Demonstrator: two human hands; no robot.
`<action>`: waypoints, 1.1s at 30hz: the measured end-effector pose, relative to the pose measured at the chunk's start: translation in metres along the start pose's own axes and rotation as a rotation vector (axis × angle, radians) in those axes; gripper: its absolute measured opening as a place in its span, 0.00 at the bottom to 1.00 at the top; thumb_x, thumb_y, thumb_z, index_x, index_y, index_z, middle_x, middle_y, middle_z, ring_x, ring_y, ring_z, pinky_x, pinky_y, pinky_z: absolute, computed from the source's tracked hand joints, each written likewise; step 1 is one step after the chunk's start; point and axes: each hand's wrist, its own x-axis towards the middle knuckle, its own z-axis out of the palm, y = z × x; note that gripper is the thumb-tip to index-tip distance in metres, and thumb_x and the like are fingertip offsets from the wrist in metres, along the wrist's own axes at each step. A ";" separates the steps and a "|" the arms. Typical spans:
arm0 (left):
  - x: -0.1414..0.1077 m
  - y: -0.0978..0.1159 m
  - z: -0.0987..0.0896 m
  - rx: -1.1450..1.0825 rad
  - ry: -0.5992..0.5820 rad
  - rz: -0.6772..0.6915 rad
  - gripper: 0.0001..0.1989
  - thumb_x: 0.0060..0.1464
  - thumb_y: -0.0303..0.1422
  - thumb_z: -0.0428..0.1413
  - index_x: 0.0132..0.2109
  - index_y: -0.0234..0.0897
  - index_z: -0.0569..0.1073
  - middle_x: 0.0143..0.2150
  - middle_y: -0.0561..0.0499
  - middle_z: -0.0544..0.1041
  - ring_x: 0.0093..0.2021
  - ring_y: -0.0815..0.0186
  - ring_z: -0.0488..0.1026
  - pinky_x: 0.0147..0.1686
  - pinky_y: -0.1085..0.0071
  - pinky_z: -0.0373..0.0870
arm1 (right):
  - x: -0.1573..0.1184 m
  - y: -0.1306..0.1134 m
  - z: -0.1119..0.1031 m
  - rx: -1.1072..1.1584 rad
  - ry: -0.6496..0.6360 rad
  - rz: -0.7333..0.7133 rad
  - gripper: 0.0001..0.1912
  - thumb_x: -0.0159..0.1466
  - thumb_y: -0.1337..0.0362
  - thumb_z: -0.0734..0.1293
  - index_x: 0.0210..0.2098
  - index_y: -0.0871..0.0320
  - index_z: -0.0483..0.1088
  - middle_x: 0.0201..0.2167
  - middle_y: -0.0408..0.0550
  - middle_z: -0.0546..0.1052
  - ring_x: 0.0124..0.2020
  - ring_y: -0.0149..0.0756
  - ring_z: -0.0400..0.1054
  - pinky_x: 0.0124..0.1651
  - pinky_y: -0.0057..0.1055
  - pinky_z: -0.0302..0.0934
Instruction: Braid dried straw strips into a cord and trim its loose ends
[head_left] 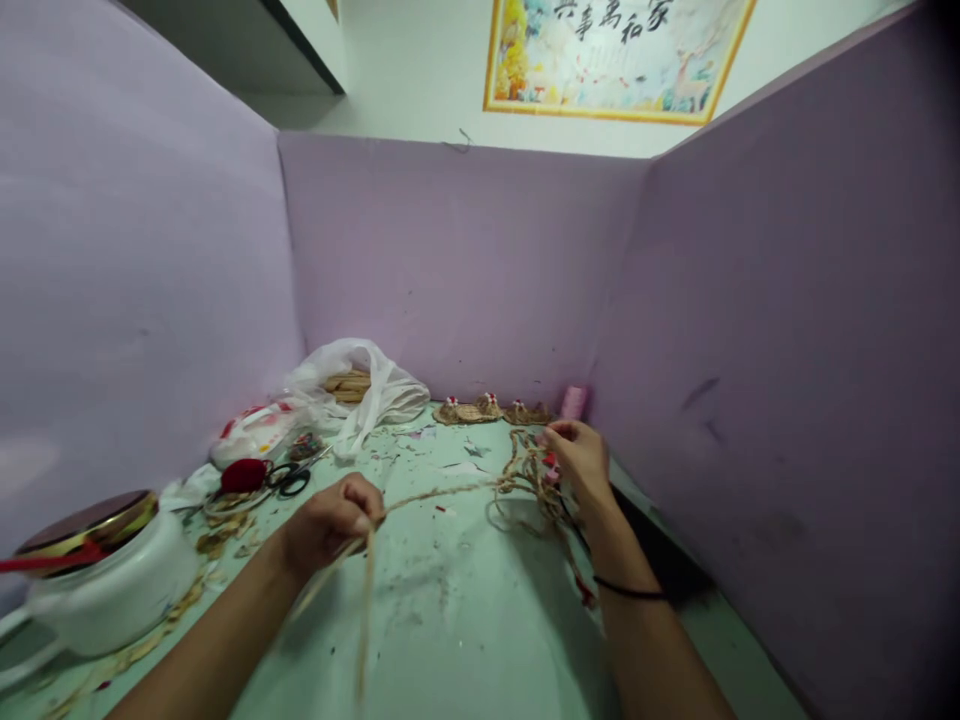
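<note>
Tan twine (439,493) stretches over the pale green bench (450,620), from the left hand to a loose tangle (525,482) of the same cord beside the right hand. The left hand (337,515) is clenched around the twine, with two blurred strands (367,600) hanging from its fingers toward the person. The right hand (579,460), a black band (628,590) around its wrist, has its fingers bent together at the tangle's upper right; whether they pinch a strand cannot be told. Small red pieces (551,460) show among the loops near that hand.

Along the back purple panel (450,270) sit woven ornaments (469,411) with red-and-white tops, and a pink spool (574,402) stands in the far right corner. At the far left, a white plastic bag (390,395) lies partly around a tan bundle (347,386). Nearer the person are a red-and-white package (255,435), a dark red ball (244,475) and black-handled scissors (291,480). A white pot (120,595) stands at the near left, a gold-rimmed round piece (90,530) on top.
</note>
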 end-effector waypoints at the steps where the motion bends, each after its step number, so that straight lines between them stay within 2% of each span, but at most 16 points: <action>1: 0.001 -0.001 0.005 0.034 0.017 -0.013 0.06 0.26 0.29 0.53 0.16 0.30 0.71 0.07 0.56 0.57 0.08 0.79 0.46 0.11 0.77 0.35 | -0.006 -0.008 0.005 -0.018 -0.002 -0.014 0.04 0.47 0.63 0.65 0.20 0.57 0.68 0.16 0.44 0.71 0.21 0.34 0.63 0.25 0.28 0.54; 2: 0.002 -0.002 0.011 0.068 0.040 -0.011 0.06 0.26 0.29 0.53 0.17 0.29 0.71 0.07 0.56 0.57 0.08 0.79 0.46 0.10 0.77 0.35 | -0.014 -0.018 0.011 -0.053 -0.004 -0.045 0.03 0.46 0.64 0.66 0.20 0.58 0.69 0.18 0.45 0.73 0.24 0.36 0.65 0.28 0.29 0.55; 4: 0.004 -0.002 0.020 0.142 0.062 -0.017 0.05 0.28 0.29 0.54 0.18 0.29 0.71 0.07 0.57 0.56 0.08 0.80 0.46 0.10 0.77 0.35 | -0.036 -0.038 0.025 -0.168 -0.107 -0.243 0.06 0.50 0.64 0.64 0.24 0.57 0.73 0.25 0.48 0.76 0.29 0.38 0.67 0.34 0.32 0.57; 5: 0.004 -0.002 0.024 0.168 0.063 -0.019 0.05 0.29 0.29 0.54 0.19 0.29 0.70 0.08 0.58 0.56 0.09 0.80 0.46 0.10 0.78 0.36 | -0.049 -0.048 0.033 -0.153 -0.248 -0.329 0.06 0.52 0.64 0.64 0.25 0.57 0.73 0.26 0.48 0.77 0.29 0.38 0.67 0.35 0.32 0.57; 8: 0.005 -0.002 0.025 0.172 0.055 -0.032 0.04 0.30 0.28 0.53 0.17 0.30 0.67 0.10 0.59 0.55 0.10 0.81 0.45 0.11 0.79 0.35 | -0.087 -0.068 0.054 -0.071 -0.806 -0.529 0.08 0.53 0.69 0.64 0.29 0.54 0.74 0.28 0.45 0.77 0.31 0.35 0.69 0.37 0.30 0.59; 9: 0.005 -0.002 0.024 0.140 0.059 -0.030 0.03 0.30 0.27 0.53 0.17 0.30 0.66 0.10 0.60 0.53 0.10 0.81 0.44 0.10 0.79 0.35 | -0.096 -0.071 0.060 -0.057 -0.907 -0.588 0.10 0.53 0.71 0.63 0.32 0.54 0.74 0.30 0.45 0.77 0.33 0.34 0.69 0.38 0.29 0.59; 12: 0.008 -0.003 0.017 -0.035 0.061 -0.062 0.03 0.29 0.25 0.52 0.16 0.31 0.63 0.10 0.62 0.49 0.10 0.82 0.40 0.09 0.81 0.34 | -0.109 -0.068 0.070 -0.034 -0.913 -0.678 0.13 0.53 0.75 0.63 0.34 0.55 0.73 0.32 0.46 0.76 0.34 0.33 0.68 0.39 0.28 0.59; 16: 0.009 -0.005 0.010 -0.248 -0.076 -0.184 0.05 0.31 0.24 0.52 0.19 0.32 0.62 0.11 0.62 0.51 0.09 0.82 0.39 0.07 0.84 0.33 | -0.104 -0.055 0.076 0.018 -0.882 -0.700 0.11 0.57 0.74 0.61 0.34 0.56 0.73 0.31 0.48 0.74 0.34 0.32 0.67 0.38 0.28 0.60; 21: 0.011 -0.009 0.004 -0.366 -0.193 -0.297 0.06 0.34 0.22 0.51 0.19 0.32 0.59 0.11 0.61 0.52 0.09 0.83 0.38 0.06 0.86 0.36 | -0.101 -0.048 0.079 0.061 -0.928 -0.710 0.09 0.56 0.72 0.63 0.32 0.55 0.74 0.30 0.48 0.74 0.32 0.32 0.67 0.37 0.29 0.61; 26: 0.011 -0.009 0.002 -0.421 -0.237 -0.442 0.05 0.35 0.22 0.51 0.19 0.31 0.59 0.10 0.59 0.53 0.09 0.84 0.38 0.07 0.87 0.34 | -0.106 -0.048 0.080 0.031 -0.921 -0.713 0.08 0.54 0.72 0.64 0.29 0.57 0.73 0.27 0.48 0.73 0.29 0.32 0.66 0.33 0.28 0.61; 30: 0.010 -0.007 0.006 -0.400 -0.220 -0.391 0.05 0.36 0.24 0.51 0.18 0.29 0.62 0.10 0.56 0.57 0.07 0.83 0.41 0.06 0.84 0.33 | -0.108 -0.050 0.078 0.032 -0.866 -0.659 0.07 0.53 0.72 0.63 0.26 0.59 0.72 0.24 0.47 0.71 0.25 0.30 0.64 0.27 0.25 0.58; 33: 0.010 -0.006 0.009 -0.351 -0.160 -0.324 0.05 0.36 0.26 0.52 0.19 0.27 0.65 0.10 0.54 0.61 0.06 0.82 0.44 0.06 0.82 0.32 | -0.108 -0.051 0.078 0.024 -0.828 -0.611 0.06 0.53 0.71 0.63 0.24 0.59 0.71 0.24 0.46 0.71 0.23 0.28 0.63 0.25 0.24 0.57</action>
